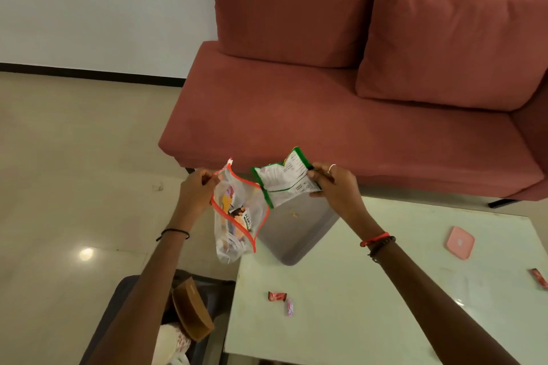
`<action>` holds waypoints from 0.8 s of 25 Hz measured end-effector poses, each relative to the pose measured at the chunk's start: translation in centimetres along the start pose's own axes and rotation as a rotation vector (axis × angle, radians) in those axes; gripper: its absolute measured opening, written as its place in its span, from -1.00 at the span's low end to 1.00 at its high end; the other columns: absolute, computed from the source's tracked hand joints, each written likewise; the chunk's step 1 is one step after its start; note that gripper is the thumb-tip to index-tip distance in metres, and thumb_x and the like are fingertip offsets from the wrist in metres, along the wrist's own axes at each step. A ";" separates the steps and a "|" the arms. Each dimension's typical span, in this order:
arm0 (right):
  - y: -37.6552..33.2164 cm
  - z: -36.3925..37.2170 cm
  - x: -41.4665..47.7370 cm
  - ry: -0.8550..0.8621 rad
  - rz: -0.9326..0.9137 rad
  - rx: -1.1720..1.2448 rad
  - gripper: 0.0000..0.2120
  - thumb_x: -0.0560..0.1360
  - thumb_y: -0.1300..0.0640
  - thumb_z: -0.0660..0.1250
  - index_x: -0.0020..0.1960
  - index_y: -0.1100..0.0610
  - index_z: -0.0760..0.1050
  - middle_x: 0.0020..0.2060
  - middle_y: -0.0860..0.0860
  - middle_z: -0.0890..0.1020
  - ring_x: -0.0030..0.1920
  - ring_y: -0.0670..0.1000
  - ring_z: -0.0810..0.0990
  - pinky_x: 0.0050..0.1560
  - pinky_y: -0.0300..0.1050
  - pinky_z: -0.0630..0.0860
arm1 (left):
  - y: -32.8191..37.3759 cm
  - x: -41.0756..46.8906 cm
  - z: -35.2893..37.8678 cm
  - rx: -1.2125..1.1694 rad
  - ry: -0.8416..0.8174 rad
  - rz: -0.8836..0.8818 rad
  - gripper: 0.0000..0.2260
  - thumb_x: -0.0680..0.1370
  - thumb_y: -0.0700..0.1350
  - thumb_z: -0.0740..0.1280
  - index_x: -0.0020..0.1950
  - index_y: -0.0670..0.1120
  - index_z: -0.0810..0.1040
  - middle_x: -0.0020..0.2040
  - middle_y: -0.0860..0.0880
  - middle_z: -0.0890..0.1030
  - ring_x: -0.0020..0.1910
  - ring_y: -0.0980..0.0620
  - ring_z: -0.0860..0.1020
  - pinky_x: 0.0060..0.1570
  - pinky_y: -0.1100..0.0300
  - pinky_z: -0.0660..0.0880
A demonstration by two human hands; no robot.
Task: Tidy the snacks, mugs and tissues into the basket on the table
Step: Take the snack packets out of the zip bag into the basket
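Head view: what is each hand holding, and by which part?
The left hand pinches the red-edged clear pouch at its top corner; the right hand grips the green-edged snack packet by one end.

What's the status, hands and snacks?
Left hand pinches red-edged pouch. Right hand holds green-edged packet beside it, both in the air. Wrapped sweets lie loose on table. No obstruction seen.

Your left wrist carries a thin black band [173, 232], your right a red thread [375, 238] beside a dark beaded bracelet [383, 245], and your right hand [335, 187] a pale ring [331, 168].
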State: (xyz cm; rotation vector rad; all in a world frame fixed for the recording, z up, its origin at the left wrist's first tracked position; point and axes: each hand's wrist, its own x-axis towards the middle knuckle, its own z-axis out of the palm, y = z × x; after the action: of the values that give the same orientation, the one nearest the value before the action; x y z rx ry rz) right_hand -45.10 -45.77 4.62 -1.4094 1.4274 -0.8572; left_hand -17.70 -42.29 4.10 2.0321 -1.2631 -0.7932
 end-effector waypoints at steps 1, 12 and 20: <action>0.7 -0.2 1.0 0.026 0.033 0.033 -0.73 0.54 0.23 0.31 0.22 0.25 0.53 -0.02 0.14 0.65 -0.09 0.00 0.64 -0.31 -0.28 0.64 | -0.6 0.8 -0.4 -0.002 0.028 -0.006 -0.81 0.55 -0.10 0.30 -0.19 -0.19 0.46 -0.40 -0.06 0.48 -0.41 -0.02 0.46 -0.36 0.24 0.37; 14.6 7.9 6.2 -0.130 0.075 -0.589 -0.82 0.52 0.20 0.27 0.03 0.22 0.62 -0.09 0.14 0.70 -0.08 0.11 0.64 -0.17 -0.08 0.52 | -7.8 6.7 1.0 -0.047 0.200 -0.045 -0.73 0.54 -0.06 0.30 -0.13 -0.28 0.50 -0.25 -0.23 0.55 -0.27 -0.18 0.53 -0.05 -0.12 0.53; 20.1 17.8 7.3 -0.249 0.068 -0.738 -0.87 0.52 0.31 0.17 0.01 0.27 0.48 -0.03 0.21 0.60 -0.06 0.17 0.58 -0.18 -0.07 0.37 | -14.4 7.2 3.6 -0.030 0.205 -0.132 -0.72 0.57 -0.05 0.26 -0.02 -0.30 0.50 -0.11 -0.33 0.59 -0.15 -0.26 0.57 -0.01 -0.12 0.57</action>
State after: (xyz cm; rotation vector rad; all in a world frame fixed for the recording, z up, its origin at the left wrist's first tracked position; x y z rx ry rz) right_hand -34.76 -48.72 -21.03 -1.9059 1.6556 -0.0761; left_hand -9.86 -44.35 -10.24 2.1285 -1.0061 -0.6402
